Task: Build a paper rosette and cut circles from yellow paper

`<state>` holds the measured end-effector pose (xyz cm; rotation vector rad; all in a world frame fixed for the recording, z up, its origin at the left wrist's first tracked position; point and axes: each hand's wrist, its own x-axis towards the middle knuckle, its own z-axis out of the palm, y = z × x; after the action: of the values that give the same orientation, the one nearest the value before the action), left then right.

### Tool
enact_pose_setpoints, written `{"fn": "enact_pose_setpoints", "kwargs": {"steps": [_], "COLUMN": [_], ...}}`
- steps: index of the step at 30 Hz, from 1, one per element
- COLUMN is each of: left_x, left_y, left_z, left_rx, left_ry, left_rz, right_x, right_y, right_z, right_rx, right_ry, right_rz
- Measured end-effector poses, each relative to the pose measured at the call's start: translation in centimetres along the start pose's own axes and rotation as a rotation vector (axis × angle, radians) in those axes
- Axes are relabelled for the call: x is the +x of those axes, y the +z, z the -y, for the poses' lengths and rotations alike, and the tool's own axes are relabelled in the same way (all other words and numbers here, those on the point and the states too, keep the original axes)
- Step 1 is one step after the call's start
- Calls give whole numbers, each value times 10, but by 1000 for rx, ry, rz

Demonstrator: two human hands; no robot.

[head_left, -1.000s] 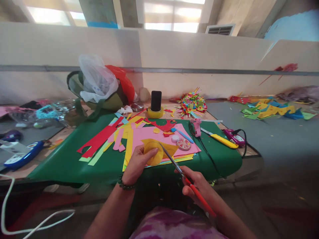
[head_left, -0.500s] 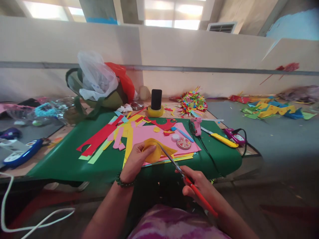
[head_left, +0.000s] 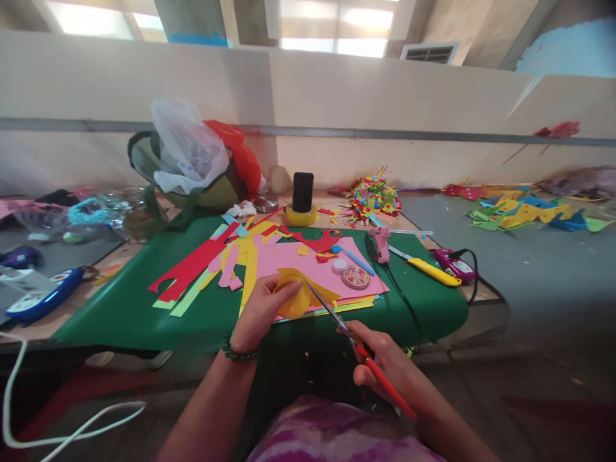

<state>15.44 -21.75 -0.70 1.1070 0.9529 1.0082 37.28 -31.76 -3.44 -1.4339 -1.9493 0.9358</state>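
A piece of yellow paper [head_left: 294, 301] is pinched between the thumb and fingers of my left hand [head_left: 262, 303]. My right hand [head_left: 382, 356] grips red-handled scissors [head_left: 385, 382], their blades reaching up and left into the yellow paper. One strip of that paper lies to the right of the blades, while a rounded part hangs below my left thumb. Beneath both, a stack of pink sheets [head_left: 274, 256] with yellow edges rests on the green mat [head_left: 125, 308]. Just beyond the blades lie a round patterned tin [head_left: 355, 276] and a small white lid [head_left: 339, 264].
Red, yellow and green paper strips [head_left: 192, 266] spread left. On the right are a pink glue gun [head_left: 381, 244] with its cord, a yellow utility knife [head_left: 433, 271] and a purple device [head_left: 452, 264]. Behind stand a phone [head_left: 303, 192], a bag [head_left: 212, 189] and a colourful paper ball [head_left: 373, 197].
The yellow paper has turned and bent slightly in my left hand, its right strip drawing in and its lower part dipping. The scissors have shifted slightly left.
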Motion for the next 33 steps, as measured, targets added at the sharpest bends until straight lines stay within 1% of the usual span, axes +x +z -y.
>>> {"fn": "enact_pose_setpoints", "kwargs": {"steps": [2,8,15,20,23,25,29,33], "left_x": [0,-1,-2,-1,-2,-2,-1,3], "left_y": [0,2,2,-1,-2,-2,-3,-5], "left_z": [1,-4,-5,-8,-12,-15,-18,-18], "left_rx": [12,16,-24,12,24,25,29,36], "left_ry": [-1,-25,-12,-30,-60,-73,-88,-94], "left_rz": [8,23,-12,1,17,29,51,64], "right_x": [0,2,1,1,1,1,2,3], "right_y": [0,0,1,-1,-1,0,4,6], "right_z": [1,2,1,4,3,2,1,-1], "right_rx": [-3,43,61,-15,-15,8,73,108], "right_ry": [4,80,92,39,24,47,114,135], "right_rz": [0,32,33,5,11,25,11,18]}}
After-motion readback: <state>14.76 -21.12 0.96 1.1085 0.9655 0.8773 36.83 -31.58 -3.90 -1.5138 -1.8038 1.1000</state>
